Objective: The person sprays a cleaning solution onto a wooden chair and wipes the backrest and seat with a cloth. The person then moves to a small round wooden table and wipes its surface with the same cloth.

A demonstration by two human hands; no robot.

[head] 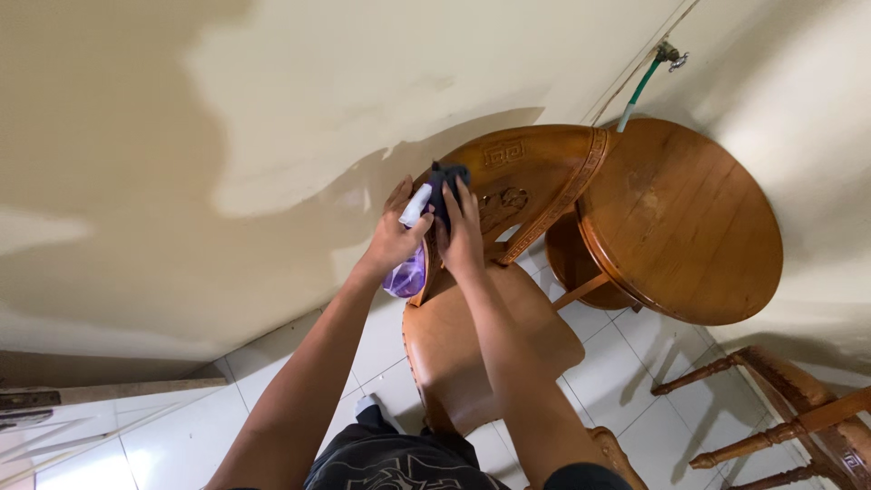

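My left hand [396, 234] grips a spray bottle [407, 269] with purple liquid and a white nozzle, held against the back edge of a carved wooden chair [526, 172]. My right hand [463, 231] presses a dark cloth [446, 181] onto the top of the chair's backrest. The two hands sit side by side, almost touching. The chair's tan padded seat [454, 349] lies under my right forearm.
A round wooden table [689, 227] stands right of the chair, against the beige wall. A green-and-white hose [638, 91] hangs from a wall tap above it. Another wooden chair [798, 417] is at the lower right. White floor tiles [626, 372] lie below.
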